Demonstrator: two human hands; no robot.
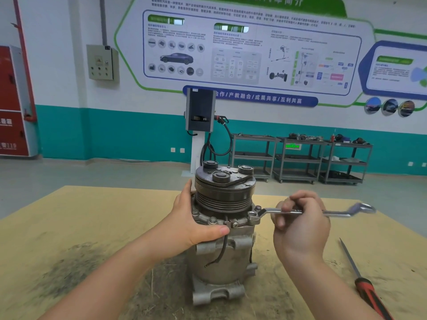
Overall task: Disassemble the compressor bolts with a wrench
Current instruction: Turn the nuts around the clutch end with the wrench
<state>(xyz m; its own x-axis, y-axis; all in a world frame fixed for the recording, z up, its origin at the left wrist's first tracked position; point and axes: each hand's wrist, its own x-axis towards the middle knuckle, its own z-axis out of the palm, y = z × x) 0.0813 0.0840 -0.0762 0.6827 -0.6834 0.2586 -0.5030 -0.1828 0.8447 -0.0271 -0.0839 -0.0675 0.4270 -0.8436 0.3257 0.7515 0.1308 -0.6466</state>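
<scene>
- Compressor point(223, 250) stands upright on its mounting feet near the middle of a tan board table point(80, 215), pulley end up.
- Right hand point(300, 227) is curled round the middle of the wrench point(288, 211), fingers wrapped over the shaft and knuckles up.
- Wrench lies roughly level and runs from the compressor out to the right; its near ring end sits over a bolt point(252, 214) on the flange at the compressor's front right, and its far ring end point(365, 208) sticks out past the hand, blurred.
- Left hand point(198, 218) braces the compressor from the left, fingers reaching round the far side below the pulley and thumb pressed across the front of the body just under the flange; the fingers curve round the housing in a steadying hold.
- More bolts show round the flange: one at the front left point(212, 220), one further left beside the left hand point(195, 212), and one just behind the wrench's ring point(258, 207).
- Grooved pulley point(225, 199) sits above the flange, topped by a clutch plate point(227, 175) with three round studs.
- Black wire point(222, 249) hangs down the front of the body from a small clip below the flange.
- Screwdriver point(365, 285) with a red and black handle lies on the table to the right, well apart from the compressor, tip pointing away.
- Dark grime point(67, 271) stains the table at the left.
- Behind the table, a wall charger on a white post point(200, 112) and grey shelf carts point(300, 158) stand against a white and teal wall.
</scene>
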